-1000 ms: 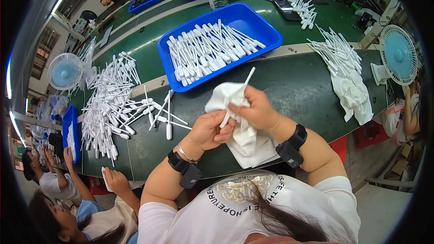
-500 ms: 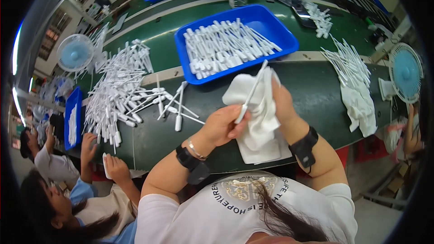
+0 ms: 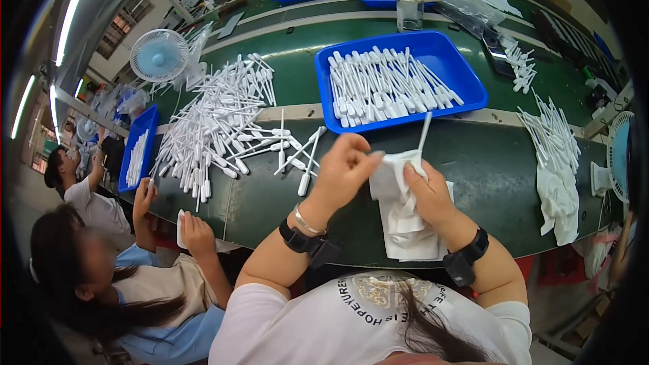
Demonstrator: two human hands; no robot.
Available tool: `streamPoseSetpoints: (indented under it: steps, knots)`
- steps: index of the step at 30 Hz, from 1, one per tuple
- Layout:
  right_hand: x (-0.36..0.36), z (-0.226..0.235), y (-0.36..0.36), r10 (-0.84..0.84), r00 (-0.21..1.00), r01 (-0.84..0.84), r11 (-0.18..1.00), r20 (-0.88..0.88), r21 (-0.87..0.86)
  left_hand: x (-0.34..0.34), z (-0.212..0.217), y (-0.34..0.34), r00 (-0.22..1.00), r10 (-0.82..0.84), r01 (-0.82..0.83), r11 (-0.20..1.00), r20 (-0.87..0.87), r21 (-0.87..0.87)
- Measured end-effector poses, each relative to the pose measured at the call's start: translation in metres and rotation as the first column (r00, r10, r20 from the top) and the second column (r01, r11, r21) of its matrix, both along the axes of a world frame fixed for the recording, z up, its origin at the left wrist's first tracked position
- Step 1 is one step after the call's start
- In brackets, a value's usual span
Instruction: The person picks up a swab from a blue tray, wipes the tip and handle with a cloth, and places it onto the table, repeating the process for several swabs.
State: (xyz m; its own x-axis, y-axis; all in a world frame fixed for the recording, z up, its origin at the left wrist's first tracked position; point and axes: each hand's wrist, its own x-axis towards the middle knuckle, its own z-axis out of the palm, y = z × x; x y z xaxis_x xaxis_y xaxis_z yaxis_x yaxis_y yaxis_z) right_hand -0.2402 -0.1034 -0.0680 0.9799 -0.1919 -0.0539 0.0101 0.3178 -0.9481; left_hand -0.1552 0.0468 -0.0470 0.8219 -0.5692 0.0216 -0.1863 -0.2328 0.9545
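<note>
My right hand (image 3: 433,192) is closed around a white cloth (image 3: 403,220). A thin white plastic rod (image 3: 425,134) stands up out of the cloth at that hand, its lower end hidden in the folds. With bent fingers, my left hand (image 3: 346,170) pinches the cloth's upper left corner. To the left of it lie several loose white rods with thick handle ends (image 3: 305,182), beside a large heap of the same rods (image 3: 216,122). Beyond my hands, a blue tray (image 3: 473,94) holds many more of them, laid roughly side by side.
White rods lie on a second cloth (image 3: 558,206) at the right. A glass bottle (image 3: 410,10) stands behind the tray. Fans flank the green table (image 3: 270,209). A co-worker (image 3: 176,270) sits close on my left, near a narrow blue tray (image 3: 150,122). Blue trays with black parts stand farther back.
The view has shifted, so the table's things appear farther right. The rod was in my left hand; now it stands at my right hand in the cloth, and my left hand is at the cloth's corner.
</note>
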Motion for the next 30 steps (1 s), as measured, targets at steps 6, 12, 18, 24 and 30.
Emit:
streamPoseSetpoints:
  steps: [6, 12, 18, 24, 30]
  knots:
    - [-0.007, -0.002, 0.007, 0.36, 0.933, -0.246, 0.616, -0.01, -0.748, -0.005, -0.005, 0.014, 0.964, -0.154, 0.087, 0.952, -0.217, -0.293]
    - [-0.016, 0.015, 0.009, 0.373, 0.921, -0.368, 0.73, -0.116, -0.577, -0.01, -0.002, 0.008, 0.941, -0.198, 0.049, 0.882, -0.274, -0.469]
    - [-0.014, 0.018, 0.013, 0.395, 0.915, -0.397, 0.853, -0.079, -0.338, -0.009, -0.001, 0.014, 0.958, -0.11, -0.074, 0.799, -0.266, -0.597]
    - [-0.012, 0.016, 0.009, 0.418, 0.904, -0.426, 0.896, -0.086, -0.124, -0.003, 0.001, 0.016, 0.957, -0.034, -0.166, 0.749, -0.288, -0.641]
    - [-0.011, 0.006, 0.004, 0.362, 0.924, -0.378, 0.916, -0.126, -0.134, -0.003, 0.0, 0.015, 0.96, 0.054, -0.223, 0.738, -0.274, -0.637]
